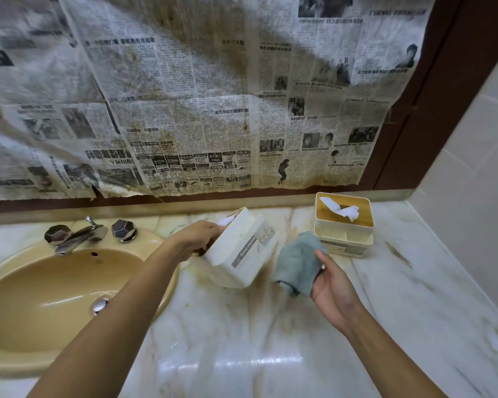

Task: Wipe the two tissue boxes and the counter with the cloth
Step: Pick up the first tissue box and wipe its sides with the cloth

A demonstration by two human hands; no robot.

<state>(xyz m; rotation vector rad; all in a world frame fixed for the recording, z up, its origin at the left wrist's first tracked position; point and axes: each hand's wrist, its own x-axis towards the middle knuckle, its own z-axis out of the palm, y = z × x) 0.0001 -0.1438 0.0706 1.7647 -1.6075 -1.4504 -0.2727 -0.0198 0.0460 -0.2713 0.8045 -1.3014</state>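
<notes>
Left hand (197,238) grips tilted tissue box (242,251), seemingly lifted; right hand (332,288) pinches cloth (298,261) beside.

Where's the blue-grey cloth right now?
Head view, right of centre: the blue-grey cloth is gripped in the right hand, over the marble counter, between the tilted white tissue box held by the left hand and the upright cream tissue box.

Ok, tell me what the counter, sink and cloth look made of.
The counter looks like polished marble or a marble-look stone: grey-brown veins and a glossy reflection. The sink is probably glazed ceramic: smooth beige with bright highlights. The cloth looks like soft fabric, perhaps microfibre: matt grey-blue and crumpled into folds.
</notes>
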